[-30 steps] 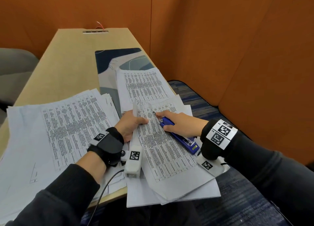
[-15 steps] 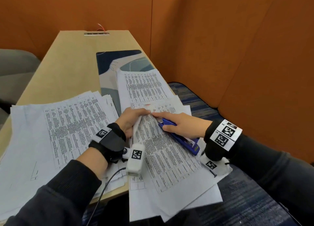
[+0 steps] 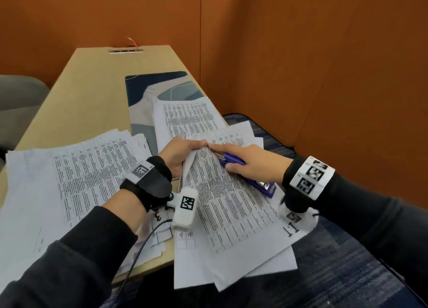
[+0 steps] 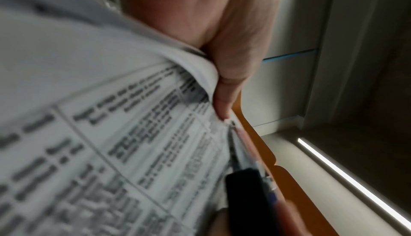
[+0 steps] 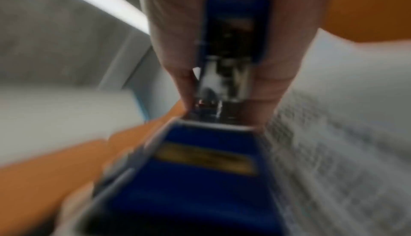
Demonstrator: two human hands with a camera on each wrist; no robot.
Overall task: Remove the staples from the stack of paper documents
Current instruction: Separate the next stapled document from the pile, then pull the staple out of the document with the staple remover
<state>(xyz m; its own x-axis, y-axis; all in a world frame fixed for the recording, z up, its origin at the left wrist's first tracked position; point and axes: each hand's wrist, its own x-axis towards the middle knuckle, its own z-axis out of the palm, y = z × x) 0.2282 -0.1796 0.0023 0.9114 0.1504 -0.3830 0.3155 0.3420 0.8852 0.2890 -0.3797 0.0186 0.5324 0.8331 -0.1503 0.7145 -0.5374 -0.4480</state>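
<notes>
Fingers (image 3: 201,143) of the left hand (image 3: 178,156) are curled around the folded-up edge of a stapled document (image 3: 222,192), pinching its top corner; the left wrist view shows the thumb pressed against the bent sheets right at that corner. Just beside them, the right hand (image 3: 252,161) grips a blue stapler (image 3: 234,161), its fingers wrapped around the body and the forefinger stretched along the top toward the metal tip, which meets the paper at the pinched corner. The staple itself is too small and blurred to make out. The document lies on other loose sheets that overhang the near right edge of the worktop (image 3: 92,94). A larger pile of printed pages (image 3: 69,173) sits to the left, and a dark patterned mat (image 3: 148,87) lies farther back, partly covered by paper.
</notes>
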